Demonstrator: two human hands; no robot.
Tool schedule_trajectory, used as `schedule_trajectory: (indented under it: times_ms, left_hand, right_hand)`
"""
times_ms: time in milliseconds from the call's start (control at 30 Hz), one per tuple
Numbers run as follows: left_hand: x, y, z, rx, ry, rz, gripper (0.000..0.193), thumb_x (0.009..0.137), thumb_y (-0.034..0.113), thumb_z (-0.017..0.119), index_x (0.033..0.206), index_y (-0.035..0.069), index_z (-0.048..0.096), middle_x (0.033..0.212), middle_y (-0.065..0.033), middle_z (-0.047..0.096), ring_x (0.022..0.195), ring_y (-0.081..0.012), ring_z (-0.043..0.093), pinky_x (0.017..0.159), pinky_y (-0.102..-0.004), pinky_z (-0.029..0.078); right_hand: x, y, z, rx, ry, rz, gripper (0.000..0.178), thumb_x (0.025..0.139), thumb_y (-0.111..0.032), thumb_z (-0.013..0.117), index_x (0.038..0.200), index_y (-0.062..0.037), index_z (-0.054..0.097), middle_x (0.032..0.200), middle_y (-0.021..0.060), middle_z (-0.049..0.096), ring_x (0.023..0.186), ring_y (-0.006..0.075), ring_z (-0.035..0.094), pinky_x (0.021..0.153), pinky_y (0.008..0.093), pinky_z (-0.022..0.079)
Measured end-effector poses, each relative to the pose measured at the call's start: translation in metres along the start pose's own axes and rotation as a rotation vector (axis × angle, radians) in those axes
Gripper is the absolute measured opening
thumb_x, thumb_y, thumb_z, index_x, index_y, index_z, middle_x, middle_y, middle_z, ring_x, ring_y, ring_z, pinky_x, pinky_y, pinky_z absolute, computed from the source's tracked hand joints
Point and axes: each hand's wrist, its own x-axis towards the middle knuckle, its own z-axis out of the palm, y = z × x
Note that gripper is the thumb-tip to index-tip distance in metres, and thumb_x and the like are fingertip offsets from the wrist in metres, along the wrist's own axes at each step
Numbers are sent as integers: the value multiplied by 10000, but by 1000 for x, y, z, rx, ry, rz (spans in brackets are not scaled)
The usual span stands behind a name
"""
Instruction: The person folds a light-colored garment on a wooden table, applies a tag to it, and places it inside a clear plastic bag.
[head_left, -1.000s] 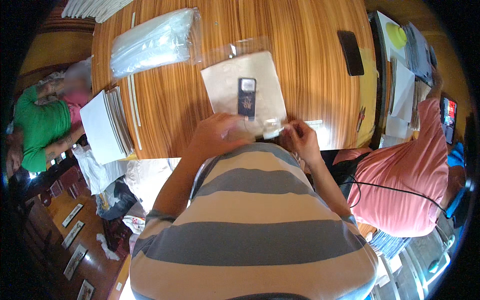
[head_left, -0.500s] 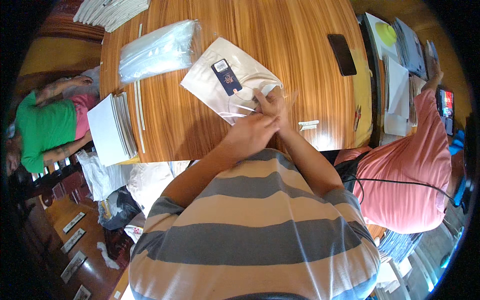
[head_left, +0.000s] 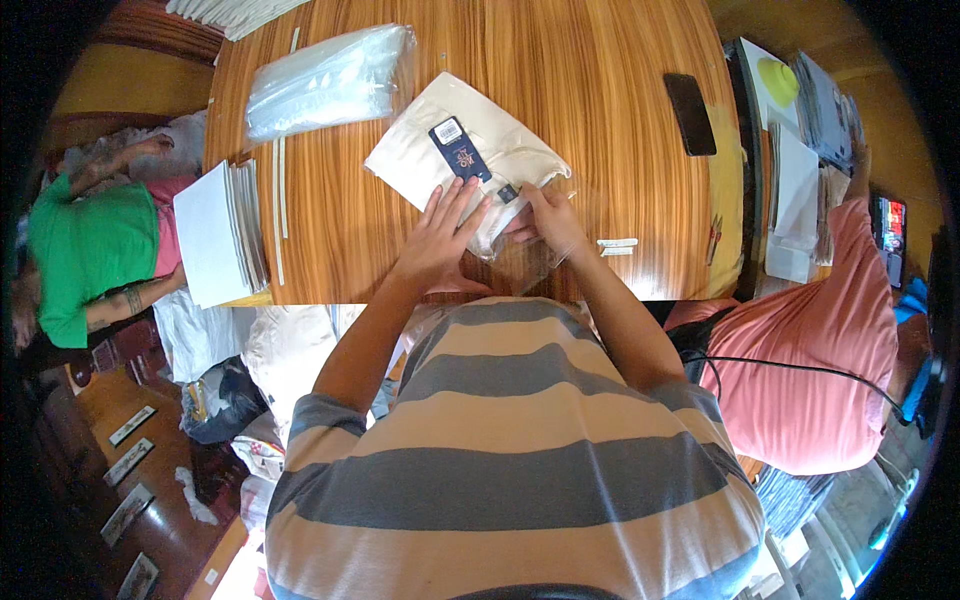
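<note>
A cream folded cloth item (head_left: 430, 140) lies slantwise on the table in a clear plastic bag (head_left: 540, 255). On top of it rest a dark navy hang tag (head_left: 462, 155) and a smaller dark tag (head_left: 507, 193). My left hand (head_left: 440, 235) is open, fingers spread, with its fingertips touching the packet just below the navy tag. At the packet's right near corner, my right hand (head_left: 553, 222) pinches the bag's loose end, thumb on top; the other fingers are partly hidden by plastic and cloth.
A stack of clear plastic bags (head_left: 330, 85) lies at the far left, a pile of white sheets (head_left: 205, 240) at the left edge. A black phone (head_left: 690, 115) and small white strips (head_left: 618, 246) lie to the right. People sit at left, in a green top (head_left: 95, 255), and right, in pink (head_left: 810, 370).
My hands, together over the bag's near end before, are now apart. The left has opened and moved left onto the packet; the right stays at the bag's end. The small dark tag now shows.
</note>
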Motion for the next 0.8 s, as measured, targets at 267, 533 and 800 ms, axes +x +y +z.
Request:
schedule_trajectory:
  times_ms: [267, 533, 800]
  left_hand:
    - [-13, 17, 29, -18, 93, 102, 1114, 721, 600, 849, 1628, 129, 405, 1745, -188, 239, 1602, -461, 198, 1272, -683, 150]
    - [-47, 28, 68, -17, 309, 370, 430, 979, 305, 631, 1377, 148, 668, 1577, -125, 502, 1534, -419, 373, 1225, -693, 291]
    - [-49, 35, -25, -686, 320, 492, 391, 821, -5, 821, 1191, 109, 770, 1182, -38, 757, 1289, -264, 671, 1215, -581, 381]
  right_hand:
    - [-37, 44, -4, 95, 31, -35, 373, 1128, -255, 550, 1160, 104, 646, 1004, 207, 749, 806, 276, 790, 652, 350, 674]
    - [-138, 85, 7, 384, 109, 108, 391, 1093, -213, 622, 1342, 84, 567, 1209, 215, 720, 1070, 295, 753, 890, 403, 658]
    - [-230, 164, -26, 293, 152, -16, 126, 985, -60, 732, 1108, -48, 707, 1059, 143, 757, 883, 255, 772, 759, 372, 640]
